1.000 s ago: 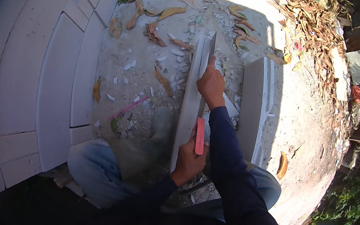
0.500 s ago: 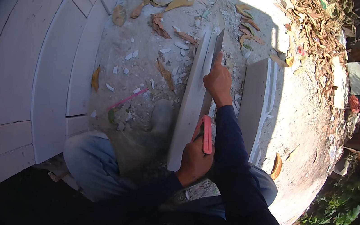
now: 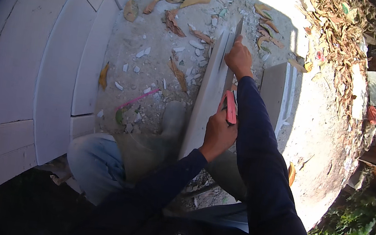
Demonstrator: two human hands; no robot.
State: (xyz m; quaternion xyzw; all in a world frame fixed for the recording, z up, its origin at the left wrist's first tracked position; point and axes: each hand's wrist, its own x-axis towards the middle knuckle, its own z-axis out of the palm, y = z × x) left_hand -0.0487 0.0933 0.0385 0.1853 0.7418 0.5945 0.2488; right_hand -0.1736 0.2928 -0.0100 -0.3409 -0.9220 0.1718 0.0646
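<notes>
My left hand [image 3: 220,133] is closed round the red handle of a hand saw [image 3: 230,108]. Farther along the blade, my right hand [image 3: 239,59] grips near the far end, its index finger stretched along the metal. The blade lies lengthwise against a long pale block [image 3: 203,103], close to its right side; a dark line shows in the block's top beside the blade. The toothed edge is mostly hidden by my hands. The block lies on the ground between my knees, its near end partly behind my left arm.
A second pale block [image 3: 273,90] stands to the right. Stacked pale blocks [image 3: 63,72] form a wall at the left. White chips, dry leaves [image 3: 174,24] and a pink strip [image 3: 139,98] litter the dusty ground. A leaf heap [image 3: 336,37] lies at the far right.
Both hands and the saw have moved forward, away from me, along the block. The view has shifted slightly. Both hands keep their hold.
</notes>
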